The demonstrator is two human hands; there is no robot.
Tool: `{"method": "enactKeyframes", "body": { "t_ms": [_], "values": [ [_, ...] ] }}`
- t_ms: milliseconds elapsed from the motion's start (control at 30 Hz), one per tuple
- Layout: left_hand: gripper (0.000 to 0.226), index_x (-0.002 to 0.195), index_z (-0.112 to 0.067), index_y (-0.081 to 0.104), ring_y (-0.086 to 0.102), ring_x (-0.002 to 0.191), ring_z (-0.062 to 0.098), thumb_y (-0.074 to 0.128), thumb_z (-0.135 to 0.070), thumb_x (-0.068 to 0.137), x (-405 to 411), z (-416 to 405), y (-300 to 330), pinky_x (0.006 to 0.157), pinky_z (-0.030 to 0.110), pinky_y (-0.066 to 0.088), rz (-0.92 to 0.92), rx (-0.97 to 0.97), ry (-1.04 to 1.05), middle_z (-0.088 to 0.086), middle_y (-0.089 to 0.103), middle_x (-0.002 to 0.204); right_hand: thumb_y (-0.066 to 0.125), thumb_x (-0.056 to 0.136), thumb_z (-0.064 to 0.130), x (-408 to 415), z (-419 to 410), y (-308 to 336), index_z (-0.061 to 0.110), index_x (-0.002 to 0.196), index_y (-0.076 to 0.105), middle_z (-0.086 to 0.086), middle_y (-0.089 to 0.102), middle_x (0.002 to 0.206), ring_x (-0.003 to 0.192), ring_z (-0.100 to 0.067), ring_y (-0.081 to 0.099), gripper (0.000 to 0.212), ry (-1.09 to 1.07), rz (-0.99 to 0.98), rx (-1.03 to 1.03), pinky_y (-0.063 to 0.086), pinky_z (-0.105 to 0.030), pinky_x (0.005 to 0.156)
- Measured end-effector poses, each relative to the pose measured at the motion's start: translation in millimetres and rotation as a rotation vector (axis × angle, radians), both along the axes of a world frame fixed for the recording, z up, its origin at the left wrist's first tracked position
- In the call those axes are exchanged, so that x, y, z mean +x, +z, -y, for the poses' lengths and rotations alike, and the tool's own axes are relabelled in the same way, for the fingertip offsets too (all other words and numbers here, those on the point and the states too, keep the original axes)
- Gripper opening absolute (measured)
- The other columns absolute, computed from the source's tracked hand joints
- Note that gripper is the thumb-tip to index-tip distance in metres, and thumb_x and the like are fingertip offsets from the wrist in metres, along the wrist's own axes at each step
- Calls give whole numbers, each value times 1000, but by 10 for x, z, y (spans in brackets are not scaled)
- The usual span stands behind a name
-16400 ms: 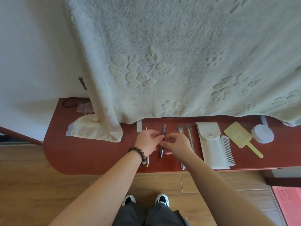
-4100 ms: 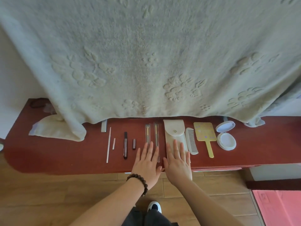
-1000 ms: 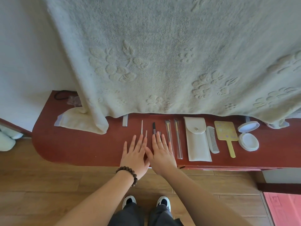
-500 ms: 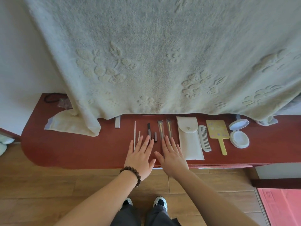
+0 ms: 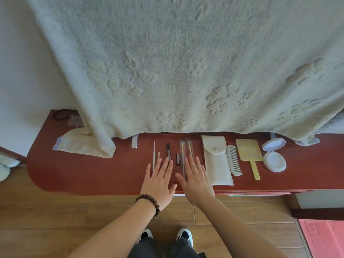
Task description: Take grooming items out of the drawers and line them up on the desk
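Observation:
Grooming items lie in a row on the red-brown desk (image 5: 93,174). From left to right: a thin white stick (image 5: 154,151), a dark pen-like tool (image 5: 168,150) with its small cap (image 5: 178,158), two slim packaged tools (image 5: 183,148), a cream pouch (image 5: 216,161), a white comb (image 5: 234,160), a yellow hand mirror (image 5: 249,152) and an open white compact (image 5: 274,152). My left hand (image 5: 159,180) and my right hand (image 5: 195,178) lie flat, palms down, fingers spread, at the desk's front edge. Their fingertips cover the near ends of the slim tools. Neither holds anything.
A large cream towel (image 5: 186,62) hangs over the back of the desk and hides what is behind it. A folded cream cloth (image 5: 78,143) and a black cord (image 5: 60,115) lie at the desk's left end. A small silver piece (image 5: 134,141) lies by the towel's hem. Wooden floor and a pink mat (image 5: 323,237) are below.
Over the last second both hands have stayed flat and slid slightly right along the row, and my view has shifted a little. Nothing was picked up.

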State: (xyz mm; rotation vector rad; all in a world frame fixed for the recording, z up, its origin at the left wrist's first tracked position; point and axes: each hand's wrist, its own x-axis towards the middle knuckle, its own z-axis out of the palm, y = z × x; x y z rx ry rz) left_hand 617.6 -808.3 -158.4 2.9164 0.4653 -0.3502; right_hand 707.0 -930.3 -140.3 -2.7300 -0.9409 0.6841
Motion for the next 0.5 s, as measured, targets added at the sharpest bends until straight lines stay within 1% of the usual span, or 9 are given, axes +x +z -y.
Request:
{"method": "enactKeyframes", "body": {
  "t_ms": [67, 133, 200, 267, 367, 500],
  "values": [
    [71, 147, -23, -16, -15, 146, 19, 19, -55, 95, 20, 8, 19, 120, 48, -3, 17, -16, 16, -2, -14, 159, 8, 92, 63, 82, 102, 54, 26, 149, -12, 9, -25, 153, 140, -12, -29, 71, -44, 42, 49, -13, -32, 116],
    [72, 150, -23, -12, -15, 146, 20, 23, -54, 96, 48, 18, 41, 120, 48, -3, 41, -26, 33, -1, -13, 159, 13, 96, 57, 207, 277, 65, 28, 149, -10, 8, -25, 153, 141, -14, -28, 64, -96, 89, 60, -11, -34, 118],
    [71, 150, -23, -11, -15, 146, 21, 24, -54, 96, 73, 31, 63, 120, 47, -3, 60, -32, 54, -1, -12, 160, 14, 99, 51, 342, 496, 30, 28, 150, -9, 3, -25, 156, 142, -17, -27, 61, -137, 135, 11, -7, -37, 120],
    [70, 150, -23, -10, -14, 146, 21, 24, -54, 96, 91, 48, 80, 120, 47, -2, 81, -36, 74, 0, -11, 160, 14, 100, 47, 431, 681, -22, 28, 151, -9, 1, -26, 157, 143, -19, -26, 59, -150, 120, -44, -6, -37, 120],
    [70, 150, -23, -8, -13, 146, 21, 23, -54, 96, 118, 89, 106, 119, 46, -3, 104, -38, 93, 1, -9, 160, 16, 101, 45, 445, 810, -91, 28, 150, -11, 3, -25, 157, 143, -16, -26, 59, -100, 83, -65, -9, -35, 119],
    [69, 150, -23, -9, -13, 146, 21, 20, -54, 96, 145, 157, 116, 117, 45, -6, 107, -27, 104, 0, -7, 160, 17, 101, 44, 414, 811, -152, 26, 149, -14, 3, -23, 157, 142, -15, -25, 60, -73, 90, -56, -11, -34, 119]
  ]
}}
